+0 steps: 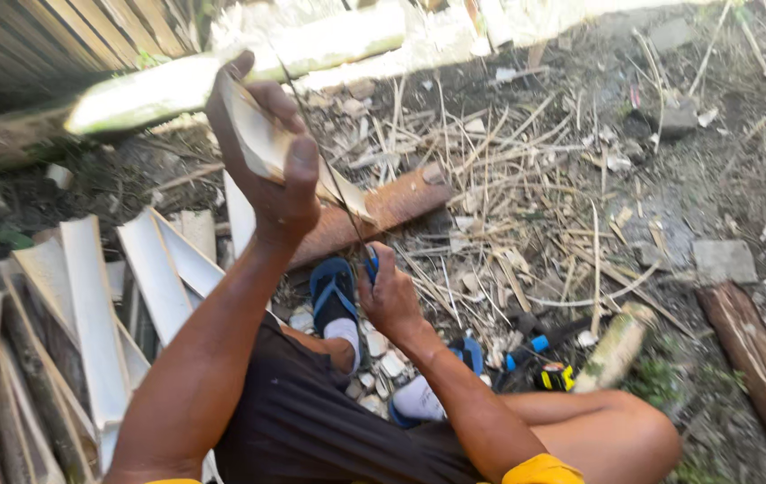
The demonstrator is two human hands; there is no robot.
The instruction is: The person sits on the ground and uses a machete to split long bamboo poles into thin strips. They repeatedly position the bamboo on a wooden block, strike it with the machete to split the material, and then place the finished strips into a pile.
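Outdoors, on bare dirt strewn with dry stalks and rubble, a seated person works over their own lap. Raised at upper left, the left hand [268,170] is wrapped around a pale split strip of stalk [286,148], fingers curled over its top edge and thumb pressed along its near face; the strip slants down toward the right, its lower tip ending above a rusty brown plank [383,211] that lies on the ground. Lower down, the right hand [389,296] is closed tight around a blue-handled tool [372,263] (only a bit of the blue grip shows above the fist). A thin dark line [329,175] runs from that grip up across the strip; whether it is a blade or a fibre cannot be told.

Below the hands a foot in a blue sandal [334,291] and white sock rests among small stones. At the left, a stack of similar pale split strips [96,314] leans side by side. To the right of the knees lie a blue-and-black tool [535,345], a small yellow-and-black object [555,378] and a short greenish log piece [618,345], close together.
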